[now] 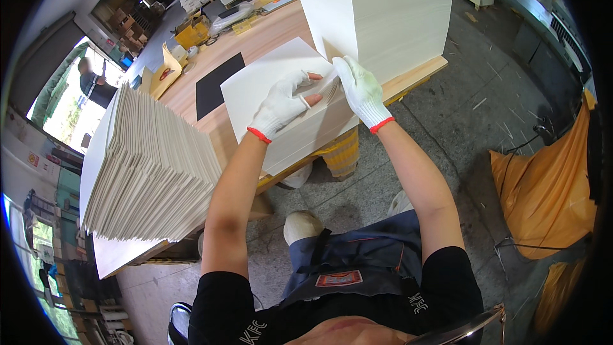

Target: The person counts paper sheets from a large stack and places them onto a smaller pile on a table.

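Note:
On the table a low stack of white sheets (pixel 271 80) lies in front of me, its near right corner lifted and fanned. My left hand (pixel 281 103), in a white knit glove with a red cuff, rests over the top sheet. Its bare thumb and a bare fingertip are spread apart close to the fanned edges. My right hand (pixel 362 91), gloved the same way, is closed at the lifted corner with its fingers together; its thumb is hidden. Right behind it rises a tall white stack (pixel 402 19), with one broad sheet face standing at its left.
A large fanned pile of white boards (pixel 153 166) stands at the left. Beyond the low stack lie a black sheet (pixel 217 86), scissors (pixel 167 74) and a yellow box (pixel 193 30). An orange sack (pixel 543 185) is at the right. Another person (pixel 96 83) stands far left.

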The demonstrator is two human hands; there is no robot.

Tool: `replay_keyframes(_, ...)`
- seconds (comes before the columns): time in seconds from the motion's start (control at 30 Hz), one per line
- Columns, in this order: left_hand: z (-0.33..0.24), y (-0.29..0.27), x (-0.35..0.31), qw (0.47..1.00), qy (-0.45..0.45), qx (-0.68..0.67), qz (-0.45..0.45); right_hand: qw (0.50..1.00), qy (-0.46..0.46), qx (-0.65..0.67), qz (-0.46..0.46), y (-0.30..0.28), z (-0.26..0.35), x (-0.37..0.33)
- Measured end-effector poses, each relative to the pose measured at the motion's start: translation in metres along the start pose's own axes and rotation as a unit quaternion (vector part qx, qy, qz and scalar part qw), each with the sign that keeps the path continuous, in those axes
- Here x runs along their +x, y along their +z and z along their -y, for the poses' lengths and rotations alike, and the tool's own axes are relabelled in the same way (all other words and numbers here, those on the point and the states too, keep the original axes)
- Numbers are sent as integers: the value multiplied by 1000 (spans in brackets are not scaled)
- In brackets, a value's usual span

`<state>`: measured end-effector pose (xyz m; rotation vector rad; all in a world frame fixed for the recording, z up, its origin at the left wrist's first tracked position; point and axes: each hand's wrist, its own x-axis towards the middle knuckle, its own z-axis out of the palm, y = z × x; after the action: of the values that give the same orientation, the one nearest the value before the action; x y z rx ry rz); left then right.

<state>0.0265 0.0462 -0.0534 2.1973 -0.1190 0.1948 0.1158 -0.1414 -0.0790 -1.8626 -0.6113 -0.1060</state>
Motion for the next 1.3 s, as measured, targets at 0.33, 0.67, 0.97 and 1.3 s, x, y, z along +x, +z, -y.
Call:
replay_keyframes(0.33,-9,3,-4,994,92,37,-46,997,-55,-41,-22,1,1,-3)
replay_keyframes(0.67,-12,5,-5,999,-5,47,-22,997,-44,-46,-37,4,-6,-2)
replay_keyframes(0.97,-10,10,-12,961,105,210,-145,918,-270,-283,-66,-18,15,-5)
replay_keyframes(1.3,-14,20,-29,865,76,483,-117,896,-395,-197,-43,20,-2,-26)
